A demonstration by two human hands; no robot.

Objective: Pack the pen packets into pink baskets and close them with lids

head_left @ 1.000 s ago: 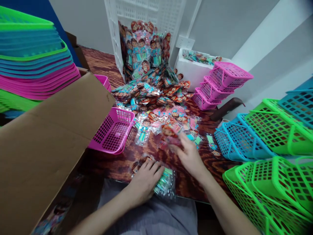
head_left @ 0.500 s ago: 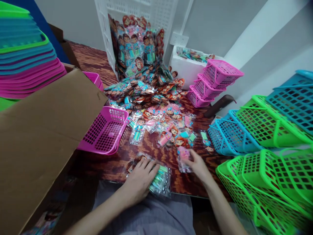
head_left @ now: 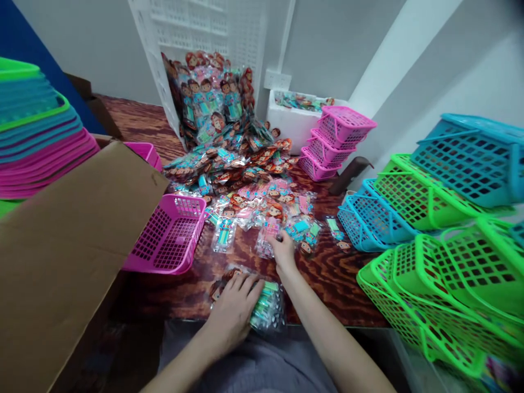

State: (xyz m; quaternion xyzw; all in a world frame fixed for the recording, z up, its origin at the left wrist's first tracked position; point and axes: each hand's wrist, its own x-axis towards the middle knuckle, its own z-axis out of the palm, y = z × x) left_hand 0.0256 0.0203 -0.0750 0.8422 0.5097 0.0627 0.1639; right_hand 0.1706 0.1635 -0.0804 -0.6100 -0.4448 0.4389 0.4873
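My left hand [head_left: 237, 305] lies over a stack of clear plastic packets [head_left: 268, 307] at the table's near edge, fingers curled across it. Green strips show on the stack's right side and brown-haired printed heads on its left. Farther forward, my right hand [head_left: 282, 252] pinches the lower end of a pink packet [head_left: 269, 228] printed with a red-haired figure; its fingertips are partly hidden. Left of that lies a blue-and-green packet [head_left: 224, 232] with a boy figure. Teal packets [head_left: 302, 226] lie to the right of the pink one.
A large heap of packets [head_left: 229, 158] spills from a white crate [head_left: 192, 27]. An open pink basket [head_left: 176, 234] stands left, beside a cardboard box [head_left: 82, 234]. Pink baskets [head_left: 344, 128] are stacked behind; blue baskets [head_left: 380, 213] and green baskets [head_left: 429, 278] line the right.
My right hand has moved left and slightly forward with the pink packet, uncovering teal packets. My left hand stays on the stack. The head view has shifted a little.
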